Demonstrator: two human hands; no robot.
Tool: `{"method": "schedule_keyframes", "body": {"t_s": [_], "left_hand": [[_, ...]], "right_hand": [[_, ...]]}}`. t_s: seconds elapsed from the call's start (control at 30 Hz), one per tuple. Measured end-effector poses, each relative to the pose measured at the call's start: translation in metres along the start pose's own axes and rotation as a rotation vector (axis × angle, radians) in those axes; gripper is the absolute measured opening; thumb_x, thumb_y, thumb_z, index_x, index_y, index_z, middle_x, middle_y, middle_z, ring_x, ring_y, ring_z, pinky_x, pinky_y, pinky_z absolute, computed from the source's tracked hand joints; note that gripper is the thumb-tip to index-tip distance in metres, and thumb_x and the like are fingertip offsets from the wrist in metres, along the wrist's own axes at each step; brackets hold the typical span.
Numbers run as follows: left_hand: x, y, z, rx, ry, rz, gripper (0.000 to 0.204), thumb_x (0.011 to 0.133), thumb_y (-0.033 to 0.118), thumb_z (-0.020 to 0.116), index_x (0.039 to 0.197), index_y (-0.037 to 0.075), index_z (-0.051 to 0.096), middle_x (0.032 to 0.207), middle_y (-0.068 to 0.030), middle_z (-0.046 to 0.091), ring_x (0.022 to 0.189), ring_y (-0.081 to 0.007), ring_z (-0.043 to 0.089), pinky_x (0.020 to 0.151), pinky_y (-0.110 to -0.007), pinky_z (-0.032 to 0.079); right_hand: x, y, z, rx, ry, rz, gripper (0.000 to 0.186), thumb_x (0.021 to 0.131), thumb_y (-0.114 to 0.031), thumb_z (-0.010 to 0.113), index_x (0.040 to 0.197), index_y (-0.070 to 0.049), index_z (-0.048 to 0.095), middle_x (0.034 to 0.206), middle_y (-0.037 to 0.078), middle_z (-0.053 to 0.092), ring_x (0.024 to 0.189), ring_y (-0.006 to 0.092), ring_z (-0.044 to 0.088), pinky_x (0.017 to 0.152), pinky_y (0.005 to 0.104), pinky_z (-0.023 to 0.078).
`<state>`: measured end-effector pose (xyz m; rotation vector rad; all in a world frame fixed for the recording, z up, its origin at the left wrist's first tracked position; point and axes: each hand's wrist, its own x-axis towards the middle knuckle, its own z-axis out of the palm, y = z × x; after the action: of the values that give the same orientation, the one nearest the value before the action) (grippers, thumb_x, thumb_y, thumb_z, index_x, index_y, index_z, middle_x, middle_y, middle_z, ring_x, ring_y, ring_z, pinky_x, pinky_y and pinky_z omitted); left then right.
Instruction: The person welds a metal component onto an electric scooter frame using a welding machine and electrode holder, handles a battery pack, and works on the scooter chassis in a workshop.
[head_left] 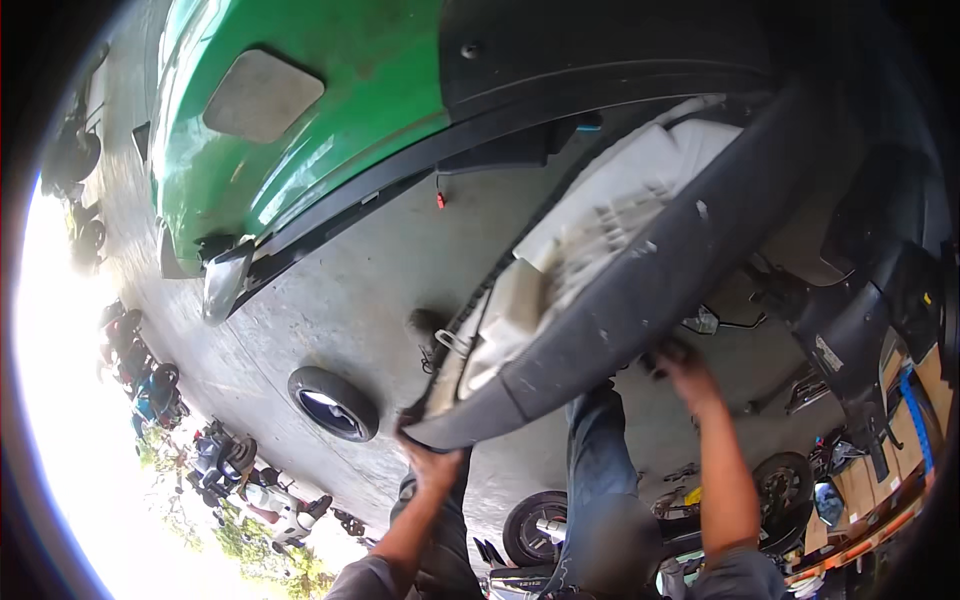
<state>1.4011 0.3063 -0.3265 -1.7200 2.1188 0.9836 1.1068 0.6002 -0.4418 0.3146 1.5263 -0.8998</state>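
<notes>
A long, curved black-covered seat-like piece with a pale, ribbed plastic inside [610, 310] slants across in front of the person, above the grey concrete floor [400, 260]; its lower end points toward the person's left and its upper end runs off toward the right; the left hand [432, 465] is closed around that lower end, gripping its tip; the right hand [685, 372] is up against or just beside the lower edge, blurred, and I cannot tell whether its fingers grip anything. Beyond the piece stands a glossy green and black vehicle body [330, 120], a small red connector [440, 201] dangling below its edge; a loose black rubber tyre [333, 403] lies on the floor to the left, well apart from the left hand; past it, parked motorcycles [225, 455] line the bright side of the room.
</notes>
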Motion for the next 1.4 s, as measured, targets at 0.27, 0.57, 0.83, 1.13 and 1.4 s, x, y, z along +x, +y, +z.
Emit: {"method": "schedule_keyframes", "body": {"t_s": [0.27,0.57,0.83,1.13,1.4], "left_hand": [[-0.077,-0.025,0.039,-0.156,-0.806,0.221,0.053,0.082,0.021,0.079,0.123,0.002,0.051,0.126,-0.0179,0.055,0.117,-0.0359,0.056,0.099,-0.042,0.045],[-0.11,-0.064,0.082,-0.515,-1.214,0.075,0.054,0.085,0.026,0.075,0.131,0.006,0.054,0.128,-0.0128,0.06,0.117,-0.0305,0.057,0.099,-0.041,0.047],[0.115,0.052,0.073,-0.654,-0.1,0.096,0.048,0.095,0.003,0.058,0.14,-0.003,0.041,0.128,-0.0161,0.06,0.114,-0.0211,0.06,0.094,-0.031,0.047],[0.211,0.205,-0.019,-1.647,-0.207,0.21,0.046,0.097,0.028,0.047,0.135,0.001,0.049,0.146,-0.0197,0.044,0.133,-0.0351,0.044,0.114,-0.053,0.031],[0.204,0.21,-0.049,-1.908,-0.373,-0.066,0.055,0.088,0.015,0.051,0.139,-0.005,0.04,0.146,-0.0276,0.039,0.142,-0.0417,0.032,0.12,-0.057,0.021]], "right_hand": [[-0.151,-0.099,0.221,-0.031,-0.754,-0.334,0.041,0.094,-0.032,0.064,0.12,-0.001,0.062,0.115,0.019,0.066,0.102,0.0283,0.066,0.088,0.0378,0.05],[0.102,-0.229,0.227,-0.129,1.028,-0.978,0.095,0.075,-0.028,0.082,0.148,-0.001,0.026,0.144,0.025,0.04,0.131,0.0427,0.041,0.107,0.053,0.034],[0.159,-0.253,0.232,-0.016,1.247,-1.224,0.118,0.059,-0.035,0.094,0.146,0.003,0.024,0.133,0.026,0.044,0.121,0.0446,0.046,0.103,0.0516,0.039],[0.159,-0.256,0.232,-0.002,1.245,-1.107,0.12,0.06,-0.042,0.092,0.146,0.005,0.022,0.136,0.029,0.041,0.122,0.0471,0.045,0.102,0.0536,0.039],[0.179,-0.25,0.238,-0.13,1.413,-1.119,0.13,0.063,-0.053,0.088,0.15,0.005,0.012,0.144,0.033,0.032,0.128,0.0504,0.04,0.106,0.0565,0.036]]}}
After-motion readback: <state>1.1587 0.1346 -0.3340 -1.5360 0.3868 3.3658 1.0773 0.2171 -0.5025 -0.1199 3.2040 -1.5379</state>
